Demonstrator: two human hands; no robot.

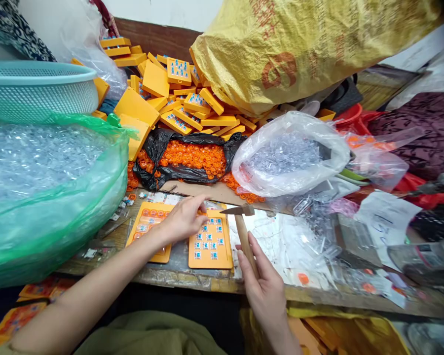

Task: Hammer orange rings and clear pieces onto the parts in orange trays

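Observation:
My right hand (pixel 261 283) is wrapped around the wooden handle of a small hammer (pixel 241 224). Its metal head, pointed on the left side, is raised near the upper right corner of an orange plastic panel (pixel 211 260). Rows of small clear pieces with blue centres sit in that panel. Over its upper left corner, my left hand (pixel 187 218) has curled fingertips pinched together; whatever they hold is too small or hidden to name. Left of it, partly under my left wrist, lies a second orange panel (pixel 159 256) with round orange parts and clear pieces in it.
A green bag (pixel 92 217) of clear pieces bulges at left, beneath a blue basket (pixel 66 91). Behind the panels sit a black bag (pixel 153 177) of orange rings and a white bag (pixel 244 172) of clear pieces. Orange panels (pixel 155 79) pile up below a yellow sack (pixel 240 54).

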